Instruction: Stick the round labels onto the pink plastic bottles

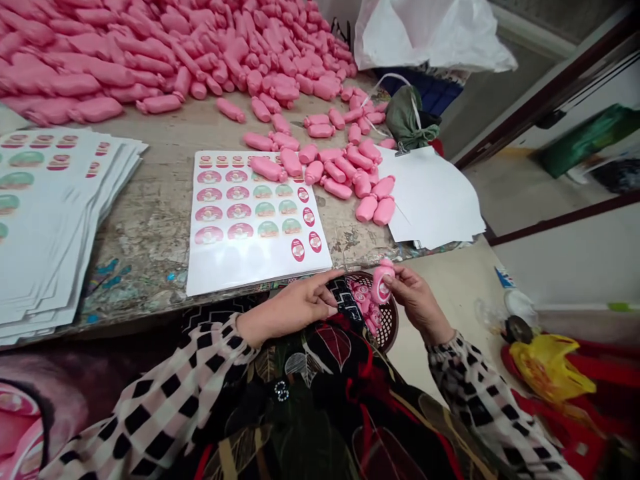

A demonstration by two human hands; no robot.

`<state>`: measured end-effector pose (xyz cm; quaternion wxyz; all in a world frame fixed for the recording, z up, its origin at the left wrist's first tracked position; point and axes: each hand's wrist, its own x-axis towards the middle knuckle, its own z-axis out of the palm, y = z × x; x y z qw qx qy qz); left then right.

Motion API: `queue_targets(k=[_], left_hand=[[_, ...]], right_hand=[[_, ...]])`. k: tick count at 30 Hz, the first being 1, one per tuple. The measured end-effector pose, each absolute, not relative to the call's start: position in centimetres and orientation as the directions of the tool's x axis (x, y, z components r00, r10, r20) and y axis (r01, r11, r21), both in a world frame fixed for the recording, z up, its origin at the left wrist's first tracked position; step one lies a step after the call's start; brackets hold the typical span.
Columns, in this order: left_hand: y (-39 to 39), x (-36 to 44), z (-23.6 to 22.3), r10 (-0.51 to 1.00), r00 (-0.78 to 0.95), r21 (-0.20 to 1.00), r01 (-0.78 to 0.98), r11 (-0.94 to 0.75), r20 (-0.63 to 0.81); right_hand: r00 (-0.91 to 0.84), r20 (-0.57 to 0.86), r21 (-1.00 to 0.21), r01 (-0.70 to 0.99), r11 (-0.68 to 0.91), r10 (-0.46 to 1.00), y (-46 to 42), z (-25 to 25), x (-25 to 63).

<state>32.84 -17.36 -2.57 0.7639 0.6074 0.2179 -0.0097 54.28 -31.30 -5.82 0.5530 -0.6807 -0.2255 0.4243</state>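
Between the thumb and fingers of my right hand [417,297] is a small pink bottle [383,281] with an oval sticker on its side. My left hand [297,303] is beside it to the left, index finger stretched out, holding nothing. Below the bottle, a brown basket [389,330] contains several pink bottles with stickers. At the table's front edge lies a sheet of stickers [250,257] in pink, green and red, its lower rows partly bare. A loose group of pink bottles [345,167] without visible stickers lies behind my hands, a few resting on the sheet's top edge.
A large heap of pink bottles [175,47] covers the back of the table [165,140]. Stacked sticker sheets [55,220] lie at left, and white paper [435,193] with a clip at right. A green cloth bag [407,117] stands behind it. Yellow plastic bag [550,367] at lower right.
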Motion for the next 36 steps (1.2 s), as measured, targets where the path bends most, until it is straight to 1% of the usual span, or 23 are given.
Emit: queue_targets(k=[3, 6, 9, 11, 14, 17, 18, 19, 20, 21, 22, 23, 24, 26, 27, 28, 30, 33, 35, 36], left_hand=[[-17.1, 33.1, -2.3, 0.244, 0.900, 0.920, 0.303, 0.247, -0.362], [-17.0, 33.2, -2.3, 0.223, 0.900, 0.920, 0.331, 0.210, -0.375], [-17.0, 33.1, -2.6, 0.216, 0.908, 0.928, 0.321, 0.190, -0.359], [-16.9, 32.8, -2.8, 0.223, 0.910, 0.931, 0.309, 0.196, -0.349], [-16.8, 32.6, -3.1, 0.237, 0.901, 0.922, 0.311, 0.232, -0.363], [-16.7, 32.6, -3.2, 0.243, 0.897, 0.918, 0.311, 0.246, -0.369], [-16.7, 32.6, -3.1, 0.241, 0.900, 0.921, 0.310, 0.235, -0.364], [-16.7, 32.7, -3.1, 0.237, 0.903, 0.925, 0.310, 0.218, -0.358], [-16.7, 32.7, -3.0, 0.235, 0.906, 0.930, 0.308, 0.200, -0.351], [-16.7, 32.7, -3.0, 0.234, 0.910, 0.934, 0.305, 0.184, -0.344], [-16.7, 32.6, -2.9, 0.235, 0.912, 0.938, 0.301, 0.173, -0.336], [-16.8, 32.5, -2.9, 0.237, 0.914, 0.941, 0.294, 0.168, -0.328], [-16.8, 32.4, -2.8, 0.241, 0.916, 0.944, 0.285, 0.167, -0.320], [-16.8, 32.1, -2.7, 0.254, 0.918, 0.949, 0.267, 0.169, -0.304], [-16.8, 31.9, -2.6, 0.261, 0.918, 0.950, 0.261, 0.170, -0.299], [-16.8, 31.7, -2.6, 0.269, 0.916, 0.951, 0.258, 0.170, -0.297], [-16.8, 31.4, -2.3, 0.283, 0.912, 0.951, 0.258, 0.171, -0.299], [-16.7, 31.1, -2.1, 0.292, 0.907, 0.948, 0.258, 0.186, -0.304], [-16.7, 31.0, -2.2, 0.294, 0.906, 0.945, 0.248, 0.215, -0.305], [-16.7, 31.0, -2.2, 0.300, 0.905, 0.941, 0.233, 0.244, -0.302]], right_hand=[[0.580, -0.448, -0.852, -0.047, -0.521, 0.680, -34.3, -10.5, 56.8], [0.628, -0.488, -0.788, -0.019, -0.615, 0.606, -35.9, -14.7, 57.6], [0.648, -0.503, -0.733, 0.031, -0.680, 0.572, -36.5, -16.5, 58.0], [0.649, -0.502, -0.701, 0.081, -0.709, 0.571, -36.3, -16.1, 58.5], [0.596, -0.515, -0.681, 0.154, -0.716, 0.617, -35.3, -13.4, 59.3], [0.410, -0.558, -0.710, 0.213, -0.671, 0.721, -33.0, -8.4, 59.5], [0.288, -0.561, -0.741, 0.242, -0.626, 0.776, -31.9, -6.5, 59.4], [0.229, -0.509, -0.783, 0.277, -0.556, 0.830, -30.7, -4.8, 59.4], [0.250, -0.418, -0.812, 0.328, -0.483, 0.873, -29.3, -3.2, 59.4], [0.338, -0.304, -0.815, 0.391, -0.427, 0.891, -27.9, -1.9, 59.4], [0.439, -0.198, -0.778, 0.474, -0.414, 0.876, -26.4, -0.9, 59.6], [0.539, -0.088, -0.697, 0.567, -0.438, 0.838, -24.9, -0.3, 59.8], [0.613, 0.016, -0.589, 0.644, -0.488, 0.790, -23.5, 0.0, 60.1], [0.689, 0.151, -0.365, 0.705, -0.608, 0.709, -21.1, -0.2, 60.5], [0.703, 0.171, -0.282, 0.706, -0.650, 0.690, -20.2, -0.5, 60.6], [0.713, 0.164, -0.227, 0.700, -0.677, 0.682, -19.4, -0.9, 60.7], [0.726, 0.100, -0.190, 0.685, -0.703, 0.680, -18.3, -1.6, 60.6], [0.758, 0.026, -0.249, 0.637, -0.730, 0.652, -17.6, -2.4, 60.6], [0.780, 0.031, -0.329, 0.598, -0.731, 0.625, -17.7, -2.5, 60.7], [0.787, 0.060, -0.374, 0.588, -0.718, 0.613, -17.8, -2.4, 60.7]])
